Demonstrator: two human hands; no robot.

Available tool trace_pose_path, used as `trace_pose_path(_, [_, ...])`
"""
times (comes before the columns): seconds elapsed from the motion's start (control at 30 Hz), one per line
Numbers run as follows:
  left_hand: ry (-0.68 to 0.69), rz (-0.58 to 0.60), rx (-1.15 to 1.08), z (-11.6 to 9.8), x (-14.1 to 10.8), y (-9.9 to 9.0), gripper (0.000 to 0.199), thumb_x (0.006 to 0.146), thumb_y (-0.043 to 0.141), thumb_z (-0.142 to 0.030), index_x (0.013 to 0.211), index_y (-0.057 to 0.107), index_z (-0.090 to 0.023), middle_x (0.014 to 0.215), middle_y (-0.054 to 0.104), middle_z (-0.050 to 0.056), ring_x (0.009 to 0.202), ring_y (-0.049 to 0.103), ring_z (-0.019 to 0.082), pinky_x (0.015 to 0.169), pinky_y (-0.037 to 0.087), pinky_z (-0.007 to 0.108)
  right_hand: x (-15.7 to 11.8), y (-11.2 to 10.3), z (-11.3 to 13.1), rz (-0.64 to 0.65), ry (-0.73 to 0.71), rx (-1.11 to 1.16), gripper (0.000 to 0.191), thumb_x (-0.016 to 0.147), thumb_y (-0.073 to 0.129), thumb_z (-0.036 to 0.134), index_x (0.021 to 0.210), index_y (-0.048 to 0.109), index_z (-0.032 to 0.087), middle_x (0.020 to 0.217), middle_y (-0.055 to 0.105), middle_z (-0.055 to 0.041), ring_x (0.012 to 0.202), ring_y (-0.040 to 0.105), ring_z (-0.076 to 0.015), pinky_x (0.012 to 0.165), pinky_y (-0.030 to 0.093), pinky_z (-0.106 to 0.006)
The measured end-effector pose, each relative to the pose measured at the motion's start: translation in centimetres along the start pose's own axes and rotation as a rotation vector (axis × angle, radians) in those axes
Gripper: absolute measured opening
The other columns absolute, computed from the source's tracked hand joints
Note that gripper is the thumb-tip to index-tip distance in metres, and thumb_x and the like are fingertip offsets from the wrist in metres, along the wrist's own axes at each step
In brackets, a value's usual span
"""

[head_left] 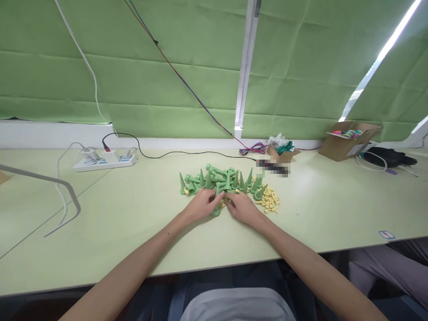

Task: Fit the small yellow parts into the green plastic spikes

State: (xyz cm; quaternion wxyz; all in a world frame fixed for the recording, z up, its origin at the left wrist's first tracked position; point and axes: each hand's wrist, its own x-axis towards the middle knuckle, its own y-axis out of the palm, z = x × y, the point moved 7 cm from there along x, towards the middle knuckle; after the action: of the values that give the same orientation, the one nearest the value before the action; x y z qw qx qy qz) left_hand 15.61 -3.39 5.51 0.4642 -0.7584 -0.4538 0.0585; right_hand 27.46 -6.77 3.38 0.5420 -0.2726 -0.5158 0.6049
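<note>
My left hand (202, 203) is closed around a green cone-shaped piece (216, 210) at the front of the pile, its wide end toward me. Close beside it, my right hand (241, 206) has its fingers bent together near the cone; what lies between its fingertips is too small to make out. Behind both hands lies a heap of green cones and tubes (219, 175), some upright with their tips up, others on their sides. Small yellow pieces (270, 199) are spread to the right of the heap.
On the pale table (133, 232), a white power strip (105, 165) stands at the back left near a grey bent bar (75, 196). At the back right are a small open box (284, 156), a larger cardboard box (344, 145) and a black bag (388, 157).
</note>
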Motion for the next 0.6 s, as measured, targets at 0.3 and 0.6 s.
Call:
trace_pose_path(0.3, [0.013,-0.007,-0.005,-0.19,0.10,-0.25,0.046,0.093,0.040,-0.044,0.055,0.034,-0.019,0.050,0.036,-0.004,0.048,0.033,0.011,0.049,0.025,0.026,0.35,0.60,-0.24,-0.013,-0.009,-0.019,0.017,0.097,0.044,0.024,0.102,0.059,0.019,0.082,0.069,-0.0057,0.075,0.063,-0.0204,0.063,0.032,-0.027])
trace_pose_path(0.6, [0.009,-0.050,0.029,0.15,0.18,-0.40,0.048,0.094,0.041,-0.045,0.055,0.030,-0.019,0.050,0.035,-0.004,0.048,0.032,0.011,0.049,0.024,0.026,0.39,0.49,-0.18,-0.057,-0.032,0.098,0.012,0.097,0.043,0.024,0.095,0.054,0.020,0.079,0.067,-0.0041,0.071,0.060,-0.0189,0.062,0.032,-0.026])
